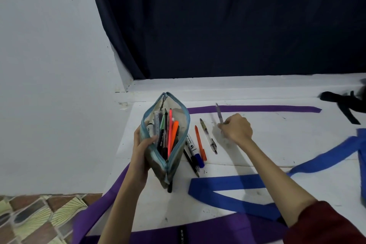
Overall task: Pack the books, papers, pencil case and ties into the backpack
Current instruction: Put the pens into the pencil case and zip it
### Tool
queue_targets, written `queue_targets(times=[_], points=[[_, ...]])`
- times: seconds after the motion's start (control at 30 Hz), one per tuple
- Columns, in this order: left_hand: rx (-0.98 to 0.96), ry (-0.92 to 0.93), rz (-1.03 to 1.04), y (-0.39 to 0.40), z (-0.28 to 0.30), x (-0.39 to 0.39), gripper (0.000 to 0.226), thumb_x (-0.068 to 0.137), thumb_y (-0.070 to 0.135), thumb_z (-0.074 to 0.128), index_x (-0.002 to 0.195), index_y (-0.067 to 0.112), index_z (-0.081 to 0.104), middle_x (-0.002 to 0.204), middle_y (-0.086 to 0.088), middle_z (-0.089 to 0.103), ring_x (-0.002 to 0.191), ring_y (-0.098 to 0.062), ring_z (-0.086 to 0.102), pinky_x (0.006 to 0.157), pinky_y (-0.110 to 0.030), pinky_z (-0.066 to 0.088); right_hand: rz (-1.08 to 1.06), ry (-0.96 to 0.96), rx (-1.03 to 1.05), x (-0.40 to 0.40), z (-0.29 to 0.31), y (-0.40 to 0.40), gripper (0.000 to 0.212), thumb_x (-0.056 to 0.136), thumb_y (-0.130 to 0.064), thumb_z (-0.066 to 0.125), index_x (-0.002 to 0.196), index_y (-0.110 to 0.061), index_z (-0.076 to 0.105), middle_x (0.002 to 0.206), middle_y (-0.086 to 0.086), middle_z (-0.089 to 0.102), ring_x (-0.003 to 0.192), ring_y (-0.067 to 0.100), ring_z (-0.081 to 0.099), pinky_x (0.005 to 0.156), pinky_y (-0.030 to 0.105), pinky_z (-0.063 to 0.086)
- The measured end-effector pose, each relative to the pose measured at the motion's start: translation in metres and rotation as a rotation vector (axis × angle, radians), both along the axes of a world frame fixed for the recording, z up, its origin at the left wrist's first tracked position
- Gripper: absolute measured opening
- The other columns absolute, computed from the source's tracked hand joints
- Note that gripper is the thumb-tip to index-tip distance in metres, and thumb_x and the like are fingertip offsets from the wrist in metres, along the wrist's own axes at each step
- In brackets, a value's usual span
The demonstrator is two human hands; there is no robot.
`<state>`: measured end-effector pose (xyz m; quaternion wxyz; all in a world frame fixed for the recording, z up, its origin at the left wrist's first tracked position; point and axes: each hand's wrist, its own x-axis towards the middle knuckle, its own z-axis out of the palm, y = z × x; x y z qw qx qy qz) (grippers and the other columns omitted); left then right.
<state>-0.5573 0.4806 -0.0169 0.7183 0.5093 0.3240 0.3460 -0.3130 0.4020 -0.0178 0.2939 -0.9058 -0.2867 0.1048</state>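
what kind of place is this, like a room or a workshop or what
Probably a room in a home, with someone packing at a white table pushed into a corner. A dark curtain hangs behind it against a plain white wall, and patterned floor tiles show at lower left.

Single head view: looks forward and down, close over white table (277, 144), facing dark curtain (217, 25).

White table (277, 144) bears loose pens (200, 142), blue tie (247, 184), purple tie (257, 108).
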Motion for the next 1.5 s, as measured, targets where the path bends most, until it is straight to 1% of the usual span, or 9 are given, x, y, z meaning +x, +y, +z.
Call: queue_targets(times=[0.13,0.23,0.5,0.57,0.73,0.83,0.93,1.07,1.5], points=[[0.017,0.025,-0.006,-0.002,0.000,-0.001,0.074,0.062,0.038,0.061,0.132,0.028,0.039,0.119,-0.006,0.057,0.100,-0.021,0.062,0.070,-0.033,0.055,0.086,0.090,-0.146,-0.010,-0.014,0.008,0.038,0.087,-0.037,0.066,0.061,-0.013,0.052,0.057,-0.001,0.051,0.052,0.013,0.049,0.047,0.022,0.034],[0.032,0.040,-0.018,-0.004,0.001,-0.001,0.093,0.047,0.048,0.066,0.134,0.029,0.038,0.118,-0.004,0.057,0.101,-0.021,0.062,0.071,-0.033,0.055,0.132,0.087,-0.196,-0.020,-0.021,0.013,0.032,0.085,-0.043,0.064,0.073,-0.014,0.058,0.066,0.000,0.059,0.063,0.016,0.058,0.052,0.024,0.041],[0.005,0.034,-0.023,-0.007,0.003,0.001,0.096,0.043,0.051,0.064,0.134,0.031,0.039,0.117,-0.003,0.057,0.102,-0.022,0.061,0.070,-0.034,0.054,0.242,0.179,-0.302,-0.030,-0.012,0.017,0.016,0.084,-0.017,0.062,0.077,-0.011,0.049,0.071,0.000,0.052,0.063,0.013,0.051,0.051,0.020,0.039],[0.003,0.038,-0.020,-0.008,0.004,0.003,0.093,0.045,0.048,0.065,0.133,0.031,0.039,0.116,-0.003,0.057,0.101,-0.022,0.061,0.069,-0.033,0.055,0.216,0.292,-0.202,-0.026,-0.005,0.012,0.019,0.085,-0.012,0.063,0.071,-0.009,0.051,0.068,0.002,0.052,0.059,0.012,0.050,0.050,0.020,0.040],[0.014,0.001,-0.036,-0.013,0.005,0.011,0.068,0.064,0.033,0.058,0.130,0.031,0.039,0.115,-0.002,0.057,0.097,-0.017,0.062,0.065,-0.028,0.057,0.074,0.558,0.443,-0.030,0.051,-0.012,0.016,0.085,-0.010,0.067,0.076,0.003,0.065,0.068,0.010,0.062,0.053,0.013,0.055,0.044,0.019,0.043],[0.002,-0.039,-0.050,-0.019,0.002,0.017,0.072,0.065,0.029,0.061,0.133,0.027,0.038,0.120,-0.006,0.057,0.103,-0.023,0.063,0.071,-0.032,0.057,0.215,0.542,0.491,-0.049,0.103,-0.030,0.017,0.082,-0.012,0.069,0.068,-0.003,0.067,0.059,0.007,0.062,0.049,0.011,0.056,0.040,0.017,0.039],[0.020,-0.074,-0.077,-0.029,0.000,0.025,0.067,0.067,0.024,0.061,0.131,0.028,0.041,0.120,-0.007,0.059,0.104,-0.026,0.063,0.073,-0.035,0.056,0.409,0.469,0.233,-0.067,0.123,-0.038,0.019,0.078,-0.013,0.073,0.076,0.006,0.070,0.058,0.007,0.063,0.049,0.012,0.055,0.046,0.021,0.039],[0.001,-0.095,-0.089,-0.040,-0.005,0.033,0.074,0.055,0.031,0.070,0.125,0.031,0.046,0.115,-0.007,0.064,0.106,-0.030,0.063,0.080,-0.042,0.055,0.415,0.254,0.014,-0.079,0.117,-0.035,0.020,0.079,-0.011,0.071,0.074,0.008,0.070,0.054,0.005,0.053,0.050,0.012,0.044,0.045,0.021,0.034],[0.001,-0.083,-0.169,-0.050,-0.004,0.035,0.084,0.052,0.038,0.069,0.131,0.032,0.043,0.116,-0.008,0.065,0.096,-0.022,0.069,0.071,-0.034,0.057,0.333,0.146,0.132,-0.087,0.104,-0.033,0.038,0.086,-0.027,0.067,0.092,0.011,0.065,0.072,0.019,0.060,0.062,0.017,0.050,0.056,0.027,0.039]])
